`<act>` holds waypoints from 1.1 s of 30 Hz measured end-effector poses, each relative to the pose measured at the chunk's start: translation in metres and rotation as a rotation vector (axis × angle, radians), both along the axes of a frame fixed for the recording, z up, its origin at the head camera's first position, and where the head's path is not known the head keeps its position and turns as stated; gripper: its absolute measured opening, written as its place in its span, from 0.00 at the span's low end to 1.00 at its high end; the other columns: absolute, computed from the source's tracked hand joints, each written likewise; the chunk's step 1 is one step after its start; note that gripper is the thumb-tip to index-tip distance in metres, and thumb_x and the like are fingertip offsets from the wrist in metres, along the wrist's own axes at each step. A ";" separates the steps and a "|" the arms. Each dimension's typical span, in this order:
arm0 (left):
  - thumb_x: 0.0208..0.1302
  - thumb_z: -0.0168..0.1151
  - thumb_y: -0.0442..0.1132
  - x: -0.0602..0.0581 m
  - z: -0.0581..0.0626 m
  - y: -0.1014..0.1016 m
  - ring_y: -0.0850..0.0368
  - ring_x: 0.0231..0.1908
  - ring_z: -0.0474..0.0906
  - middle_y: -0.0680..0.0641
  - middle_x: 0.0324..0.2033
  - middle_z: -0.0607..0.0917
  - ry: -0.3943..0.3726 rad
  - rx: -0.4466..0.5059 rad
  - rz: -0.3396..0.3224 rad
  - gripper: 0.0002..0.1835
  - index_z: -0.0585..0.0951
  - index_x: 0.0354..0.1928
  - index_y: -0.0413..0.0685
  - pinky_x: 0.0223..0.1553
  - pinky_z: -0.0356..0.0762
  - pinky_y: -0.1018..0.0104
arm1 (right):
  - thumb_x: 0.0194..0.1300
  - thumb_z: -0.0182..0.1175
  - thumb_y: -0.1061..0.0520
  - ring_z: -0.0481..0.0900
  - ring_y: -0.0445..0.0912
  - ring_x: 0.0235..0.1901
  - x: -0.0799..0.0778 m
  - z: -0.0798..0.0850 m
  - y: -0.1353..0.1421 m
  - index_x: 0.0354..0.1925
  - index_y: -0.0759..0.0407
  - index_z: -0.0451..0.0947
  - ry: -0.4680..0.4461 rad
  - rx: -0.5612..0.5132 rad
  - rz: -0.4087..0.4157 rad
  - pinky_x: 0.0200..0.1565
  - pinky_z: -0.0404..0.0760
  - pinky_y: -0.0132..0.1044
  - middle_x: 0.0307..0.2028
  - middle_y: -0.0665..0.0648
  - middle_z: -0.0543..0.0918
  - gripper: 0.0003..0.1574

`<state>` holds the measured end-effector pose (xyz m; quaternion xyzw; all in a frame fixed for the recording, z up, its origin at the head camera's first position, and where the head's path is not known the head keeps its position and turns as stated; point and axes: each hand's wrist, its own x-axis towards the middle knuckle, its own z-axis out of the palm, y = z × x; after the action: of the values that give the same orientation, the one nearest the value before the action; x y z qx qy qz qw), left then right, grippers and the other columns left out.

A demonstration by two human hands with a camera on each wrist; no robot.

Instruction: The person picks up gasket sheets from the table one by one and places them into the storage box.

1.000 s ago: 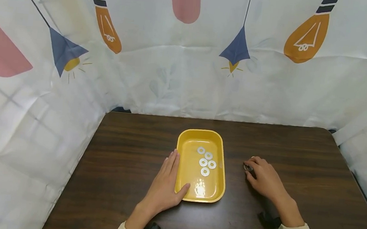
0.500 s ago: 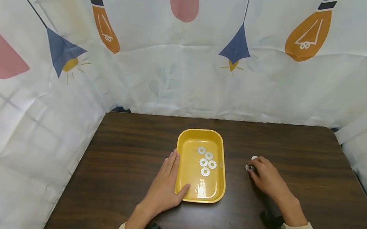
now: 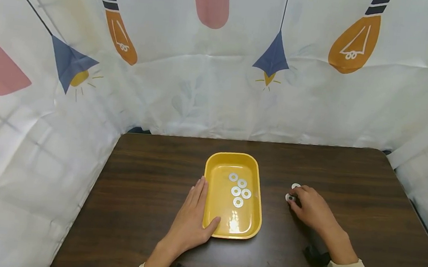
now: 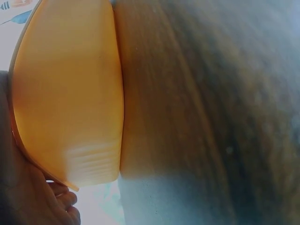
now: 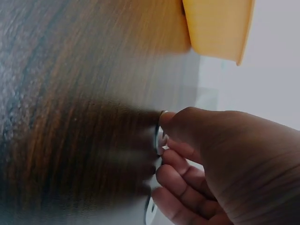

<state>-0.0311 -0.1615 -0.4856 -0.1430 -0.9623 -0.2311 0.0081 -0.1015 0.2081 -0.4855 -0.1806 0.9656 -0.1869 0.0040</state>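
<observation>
Shifted slightly right, your right hand [image 3: 310, 207] is pinching the near washer [image 3: 287, 197], while your straight-fingered left hand [image 3: 189, 225] is resting along the yellow tray [image 3: 217, 196], presumably steadying it.

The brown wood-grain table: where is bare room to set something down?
The table is bare left of the left hand, between the yellow rectangular tray and right hand, and right of that hand. Crowded: the right fingertips, with two flat white rings, and the tray's left rim, under the left hand.

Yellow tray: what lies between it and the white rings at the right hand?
In the head view, only bare tabletop separates the yellow tray from those white rings.
</observation>
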 end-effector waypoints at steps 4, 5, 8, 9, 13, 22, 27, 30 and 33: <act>0.69 0.64 0.56 0.000 0.000 -0.001 0.52 0.87 0.41 0.47 0.87 0.43 -0.002 0.006 -0.002 0.55 0.46 0.86 0.42 0.85 0.49 0.50 | 0.66 0.73 0.56 0.80 0.47 0.34 0.000 0.000 -0.001 0.44 0.63 0.84 -0.009 0.017 -0.027 0.37 0.84 0.47 0.37 0.57 0.85 0.13; 0.69 0.64 0.56 0.000 0.000 -0.001 0.52 0.87 0.41 0.47 0.87 0.43 -0.001 0.004 -0.004 0.54 0.47 0.86 0.42 0.85 0.49 0.50 | 0.66 0.73 0.56 0.79 0.46 0.34 0.001 0.000 -0.001 0.43 0.63 0.84 -0.007 0.018 -0.032 0.36 0.82 0.46 0.37 0.57 0.85 0.13; 0.68 0.64 0.56 0.000 0.001 -0.001 0.52 0.87 0.42 0.47 0.87 0.43 0.000 0.003 -0.005 0.54 0.48 0.85 0.41 0.86 0.49 0.50 | 0.66 0.72 0.55 0.79 0.46 0.33 0.001 -0.002 0.000 0.43 0.62 0.84 0.010 0.021 -0.038 0.35 0.82 0.45 0.36 0.56 0.84 0.13; 0.68 0.64 0.56 -0.001 0.001 -0.001 0.52 0.87 0.42 0.47 0.87 0.43 0.001 0.001 -0.005 0.54 0.48 0.85 0.41 0.86 0.49 0.50 | 0.67 0.72 0.55 0.79 0.46 0.33 0.001 -0.002 0.001 0.43 0.62 0.84 0.017 0.021 -0.037 0.36 0.82 0.46 0.36 0.56 0.85 0.13; 0.68 0.64 0.56 0.000 0.000 -0.001 0.52 0.87 0.42 0.47 0.87 0.43 -0.001 -0.002 -0.003 0.54 0.47 0.85 0.41 0.86 0.49 0.51 | 0.66 0.73 0.55 0.83 0.50 0.36 0.002 -0.003 0.001 0.45 0.64 0.85 0.039 0.024 -0.027 0.38 0.85 0.50 0.39 0.59 0.86 0.14; 0.67 0.65 0.56 0.002 0.000 0.000 0.49 0.86 0.46 0.45 0.87 0.46 0.037 0.000 0.005 0.55 0.49 0.85 0.40 0.84 0.53 0.49 | 0.64 0.75 0.56 0.86 0.54 0.37 0.005 0.004 -0.001 0.44 0.64 0.87 0.059 0.081 -0.017 0.37 0.86 0.52 0.40 0.62 0.87 0.15; 0.66 0.66 0.56 0.002 0.001 0.000 0.47 0.85 0.49 0.43 0.86 0.49 0.069 -0.002 0.007 0.55 0.50 0.85 0.39 0.83 0.56 0.47 | 0.63 0.76 0.55 0.84 0.50 0.34 0.005 0.007 -0.002 0.44 0.62 0.87 0.052 0.089 -0.014 0.34 0.85 0.49 0.39 0.59 0.87 0.15; 0.67 0.65 0.56 0.002 0.001 0.000 0.50 0.86 0.46 0.45 0.87 0.46 0.030 0.006 0.007 0.55 0.47 0.85 0.41 0.84 0.52 0.49 | 0.63 0.75 0.55 0.84 0.49 0.33 0.006 0.007 -0.003 0.43 0.62 0.87 0.045 0.078 -0.015 0.33 0.84 0.48 0.39 0.59 0.86 0.14; 0.68 0.64 0.56 0.002 0.001 -0.001 0.52 0.87 0.43 0.47 0.87 0.44 0.004 0.014 0.007 0.55 0.46 0.86 0.43 0.85 0.47 0.53 | 0.63 0.75 0.55 0.84 0.49 0.33 0.006 0.005 -0.003 0.43 0.63 0.86 0.044 0.070 -0.021 0.33 0.85 0.48 0.39 0.59 0.86 0.14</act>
<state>-0.0293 -0.1624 -0.4846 -0.1399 -0.9612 -0.2376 0.0118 -0.0954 0.2056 -0.4802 -0.1744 0.9733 -0.1488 -0.0128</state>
